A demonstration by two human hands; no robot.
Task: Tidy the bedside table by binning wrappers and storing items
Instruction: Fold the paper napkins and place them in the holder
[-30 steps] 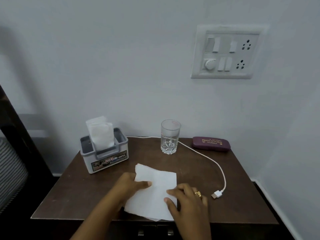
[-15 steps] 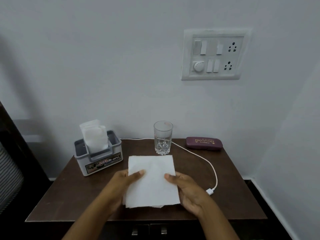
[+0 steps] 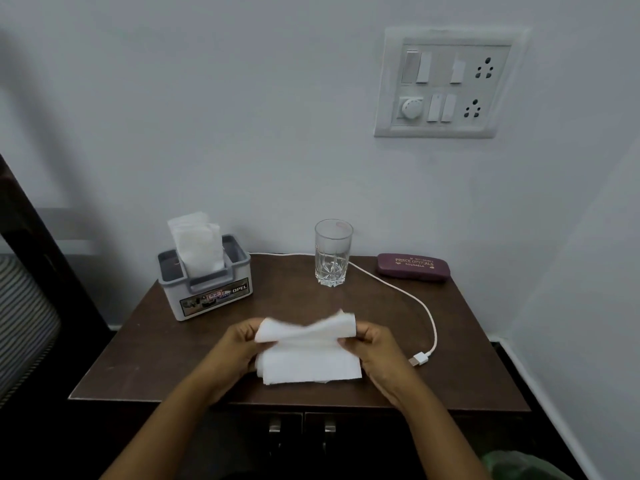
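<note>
Pinching a white tissue (image 3: 308, 355) at its two upper corners, the left hand (image 3: 239, 348) and right hand (image 3: 372, 351) hold it partly folded over the bedside table (image 3: 145, 358), in front of the drinking glass (image 3: 333, 252).

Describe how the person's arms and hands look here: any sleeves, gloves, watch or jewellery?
The left forearm and right forearm are bare down to the frame's lower edge, with no sleeve in view. The left hand and right hand wear no gloves, and neither wrist shows a watch or bracelet. No ring can be made out, though the tissue hides parts of the fingers.
</note>
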